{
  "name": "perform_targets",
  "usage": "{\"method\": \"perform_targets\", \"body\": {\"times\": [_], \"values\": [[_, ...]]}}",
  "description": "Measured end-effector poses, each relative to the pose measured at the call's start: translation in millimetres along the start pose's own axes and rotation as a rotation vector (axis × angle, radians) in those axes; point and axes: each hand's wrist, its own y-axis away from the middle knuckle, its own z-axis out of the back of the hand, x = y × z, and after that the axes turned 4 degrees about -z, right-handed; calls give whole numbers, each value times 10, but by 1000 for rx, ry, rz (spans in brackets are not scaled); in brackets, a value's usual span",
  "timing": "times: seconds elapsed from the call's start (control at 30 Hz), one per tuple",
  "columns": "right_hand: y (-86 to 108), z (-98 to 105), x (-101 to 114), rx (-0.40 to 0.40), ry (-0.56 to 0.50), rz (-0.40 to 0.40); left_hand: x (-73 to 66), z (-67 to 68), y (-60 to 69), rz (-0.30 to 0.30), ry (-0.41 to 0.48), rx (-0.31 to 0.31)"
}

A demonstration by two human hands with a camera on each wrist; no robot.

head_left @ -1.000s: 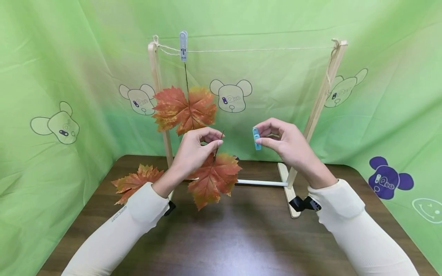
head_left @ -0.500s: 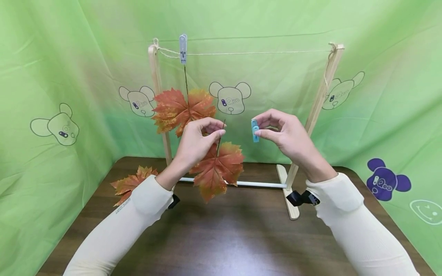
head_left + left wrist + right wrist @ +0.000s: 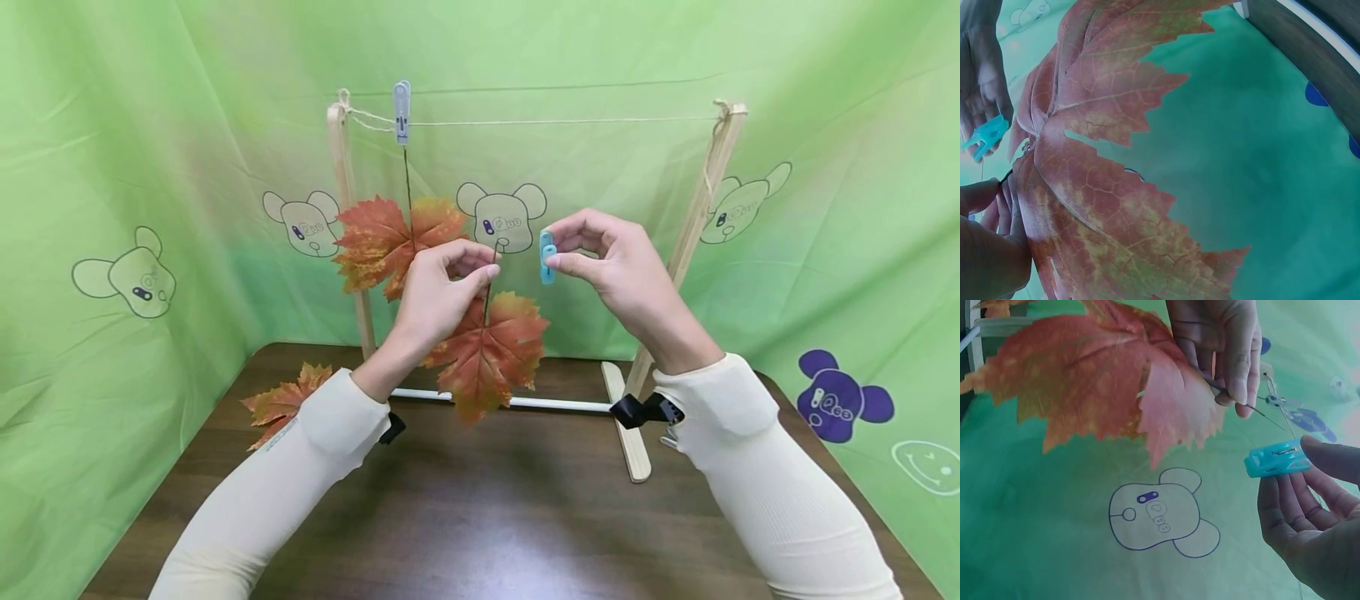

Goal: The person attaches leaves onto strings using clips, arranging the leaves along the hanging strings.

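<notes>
My left hand (image 3: 442, 287) pinches the thin dark stem of an orange-red artificial maple leaf (image 3: 491, 354), which hangs below the fingers. In the right wrist view the free stem tip sticks out past the fingertips. Between thumb and fingers my right hand (image 3: 618, 275) holds a blue clothespin (image 3: 547, 258), a short way right of that stem and apart from it. Another maple leaf (image 3: 382, 242) hangs by its stem from a grey clothespin (image 3: 402, 112) clipped on the string (image 3: 562, 122). Both hands are below the string.
The string runs between two wooden posts (image 3: 688, 233), joined low down by a white rod (image 3: 562, 405). A third leaf (image 3: 281, 404) lies on the brown table (image 3: 480, 517) at the left, partly behind my left sleeve. Green printed cloth (image 3: 600, 50) surrounds the table.
Both hands have risen, carrying the leaf and the blue clothespin upward. The left hand has also shifted slightly right, so the stem and the clothespin are closer together.
</notes>
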Motion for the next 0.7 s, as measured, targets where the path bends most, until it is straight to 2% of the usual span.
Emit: {"method": "perform_targets", "body": {"times": [0.3, 0.7], "values": [[-92, -39, 57, -32, -64, 24, -50, -11, -78, 14, 72, -30], [-205, -63, 127, -43, -183, 104, -79, -54, -184, 5, 126, -48]]}}
